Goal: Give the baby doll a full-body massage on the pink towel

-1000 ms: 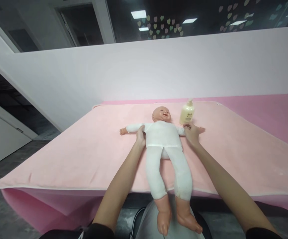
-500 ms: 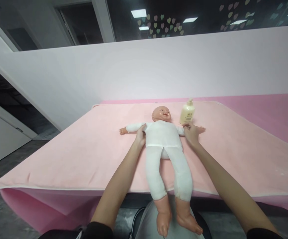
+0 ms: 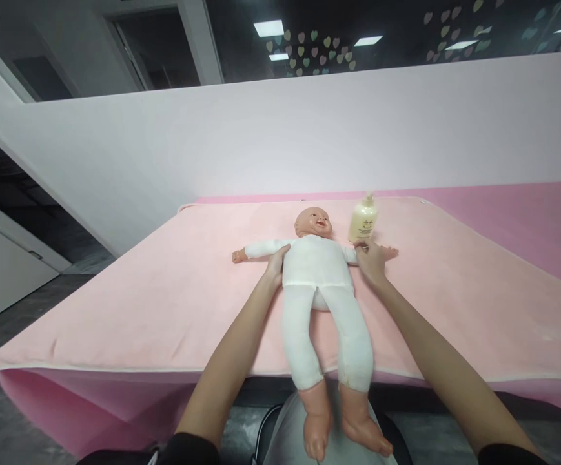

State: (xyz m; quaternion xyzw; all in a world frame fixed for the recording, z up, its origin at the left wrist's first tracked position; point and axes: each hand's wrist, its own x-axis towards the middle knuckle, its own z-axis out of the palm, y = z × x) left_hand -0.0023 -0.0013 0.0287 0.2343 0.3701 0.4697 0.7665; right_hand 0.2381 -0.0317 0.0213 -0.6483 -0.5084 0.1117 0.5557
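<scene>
A baby doll [image 3: 317, 261] with a white cloth body lies on its back on the pink blanket [image 3: 173, 290], its arms spread and its feet past the near edge. My left hand [image 3: 277, 263] is at the doll's side below its armpit, the thumb on the body and the other fingers hidden beneath. My right hand [image 3: 371, 261] is closed round the doll's arm on the right, near the wrist. Just behind that hand stands a pale yellow pump bottle [image 3: 363, 218], upright.
A white wall [image 3: 309, 135] rises behind the table, with dark glass above it. Pink cloth [image 3: 512, 213] shows beyond the blanket at the right. My lap and a dark seat lie under the near edge, below the doll's feet.
My left thumb has shifted slightly on the doll's side. My right hand holds the same place, and the doll and bottle have not visibly moved.
</scene>
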